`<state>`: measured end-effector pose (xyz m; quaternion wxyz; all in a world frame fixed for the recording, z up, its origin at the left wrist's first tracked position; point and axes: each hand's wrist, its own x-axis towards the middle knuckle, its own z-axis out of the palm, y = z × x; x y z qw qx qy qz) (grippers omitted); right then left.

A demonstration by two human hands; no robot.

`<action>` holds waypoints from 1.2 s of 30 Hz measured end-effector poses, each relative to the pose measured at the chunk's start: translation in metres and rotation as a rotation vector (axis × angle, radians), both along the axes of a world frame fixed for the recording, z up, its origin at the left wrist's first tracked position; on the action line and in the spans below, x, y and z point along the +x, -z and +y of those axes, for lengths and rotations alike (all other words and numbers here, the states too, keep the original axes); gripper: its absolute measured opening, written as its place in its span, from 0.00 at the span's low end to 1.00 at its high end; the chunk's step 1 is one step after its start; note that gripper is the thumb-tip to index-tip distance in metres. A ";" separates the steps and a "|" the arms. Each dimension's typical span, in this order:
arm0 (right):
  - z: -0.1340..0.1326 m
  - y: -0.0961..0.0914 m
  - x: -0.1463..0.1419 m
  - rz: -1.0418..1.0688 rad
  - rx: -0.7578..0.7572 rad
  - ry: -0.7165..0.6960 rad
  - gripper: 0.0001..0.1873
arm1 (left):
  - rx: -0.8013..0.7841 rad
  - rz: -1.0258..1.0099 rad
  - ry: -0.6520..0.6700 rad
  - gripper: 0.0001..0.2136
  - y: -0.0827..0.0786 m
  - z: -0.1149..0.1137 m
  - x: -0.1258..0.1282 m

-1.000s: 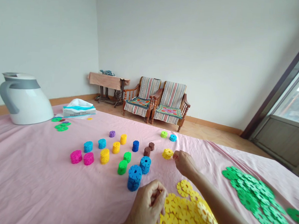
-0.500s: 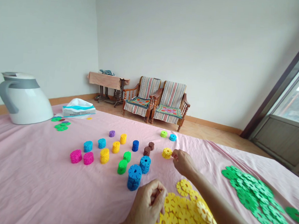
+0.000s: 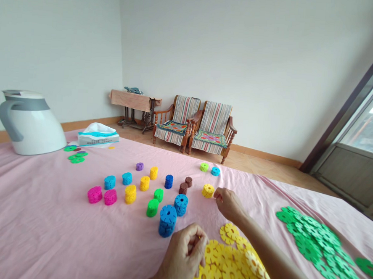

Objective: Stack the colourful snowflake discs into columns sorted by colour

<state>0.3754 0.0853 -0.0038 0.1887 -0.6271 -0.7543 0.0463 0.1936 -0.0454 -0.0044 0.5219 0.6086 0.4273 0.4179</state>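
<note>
Pinching a small yellow piece (image 3: 200,238), the left hand (image 3: 182,255) sits near the loose yellow discs (image 3: 229,270); the right hand (image 3: 229,204), fingers pressed together, is just beside a yellow stack (image 3: 208,190), which could tip if bumped.

A bare left hand (image 3: 182,255) and bare right forearm (image 3: 274,250) show.

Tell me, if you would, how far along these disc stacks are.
Done: many short single-colour stacks stand on the pink sheet, such as the tall blue stack. In hand: the right hand is beside a yellow stack, and the left hand pinches something yellow. Left: loose yellow discs and green discs lie unstacked in heaps.
</note>
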 end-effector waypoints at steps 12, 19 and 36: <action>-0.031 0.023 0.048 0.147 0.050 -0.039 0.13 | 0.172 0.102 0.021 0.10 0.003 -0.007 -0.002; -0.059 0.013 0.054 0.282 -0.055 -0.076 0.11 | 0.324 0.214 -0.006 0.11 -0.004 -0.010 -0.003; -0.081 -0.022 0.035 0.205 -0.225 -0.112 0.08 | 0.269 0.228 0.012 0.11 -0.007 -0.007 -0.003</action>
